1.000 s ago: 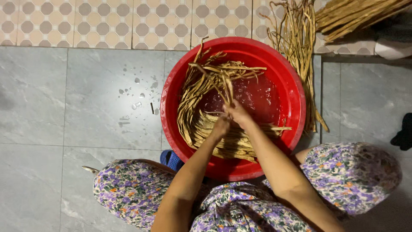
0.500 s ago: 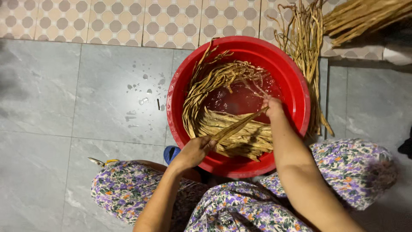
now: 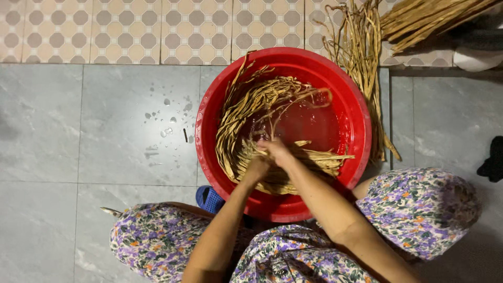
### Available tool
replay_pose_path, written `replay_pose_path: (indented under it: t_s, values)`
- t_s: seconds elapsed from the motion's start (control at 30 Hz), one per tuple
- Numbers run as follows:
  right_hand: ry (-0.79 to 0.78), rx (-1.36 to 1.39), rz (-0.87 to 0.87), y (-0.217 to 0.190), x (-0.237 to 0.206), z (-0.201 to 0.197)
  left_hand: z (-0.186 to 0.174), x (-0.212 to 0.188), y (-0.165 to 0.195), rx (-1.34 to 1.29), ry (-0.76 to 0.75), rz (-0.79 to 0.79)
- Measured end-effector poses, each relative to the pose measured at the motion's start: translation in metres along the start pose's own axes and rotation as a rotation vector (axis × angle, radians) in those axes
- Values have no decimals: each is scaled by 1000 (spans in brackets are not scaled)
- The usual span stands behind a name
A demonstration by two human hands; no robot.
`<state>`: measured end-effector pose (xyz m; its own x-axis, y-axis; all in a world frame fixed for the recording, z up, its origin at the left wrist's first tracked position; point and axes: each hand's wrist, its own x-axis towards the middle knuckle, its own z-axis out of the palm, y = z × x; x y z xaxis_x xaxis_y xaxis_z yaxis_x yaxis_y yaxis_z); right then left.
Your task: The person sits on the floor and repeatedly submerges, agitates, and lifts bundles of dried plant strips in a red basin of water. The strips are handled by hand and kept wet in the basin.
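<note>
A red plastic basin (image 3: 361, 126) sits on grey floor tiles (image 3: 105, 131), its far rim close to the patterned wall tiles (image 3: 157, 26) and its near rim tucked between the person's knees in floral trousers (image 3: 419, 209). To the left of the basin the floor lies open, marked only by water drops (image 3: 165, 118); to the right, a loose bundle of dry strips (image 3: 361, 57) leans just beside the rim, leaving little room there. Inside the basin, wet tan plant strips (image 3: 251, 105) curl along the left wall and across the near side, with reddish water showing in the right half. Both forearms reach in from below and meet over the near middle. The left hand (image 3: 257, 167) and right hand (image 3: 277, 151) are closed together on a bunch of strips, fingers curled around it, knuckles up, the bunch's ends sticking out to the right.
</note>
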<state>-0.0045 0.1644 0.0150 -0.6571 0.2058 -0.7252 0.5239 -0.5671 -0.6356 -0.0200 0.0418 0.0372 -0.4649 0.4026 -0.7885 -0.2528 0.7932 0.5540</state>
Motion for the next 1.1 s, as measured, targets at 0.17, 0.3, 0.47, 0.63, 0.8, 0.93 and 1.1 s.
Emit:
replay_pose_path:
  t_s: [0.17, 0.3, 0.47, 0.63, 0.8, 0.93, 1.1]
  values:
    - [234, 298, 91, -37, 5, -91, -20, -18, -16, -18, -119, 324]
    - [573, 531, -60, -48, 6, -141, -73, -2, -34, -328, 92, 427]
    - [573, 552, -225, -31, 12, -84, -41, 20, -30, -235, 255, 71]
    - [128, 143, 139, -5, 10, 9, -1, 18, -12, -180, 38, 58]
    - [301, -49, 12, -9, 11, -36, 4, -46, 15, 206, -148, 164]
    - [480, 324, -8, -29, 6, -111, -49, -94, 25, -62, -226, 534]
    - [601, 282, 12, -44, 4, -108, -129, -86, 7, -226, 117, 442]
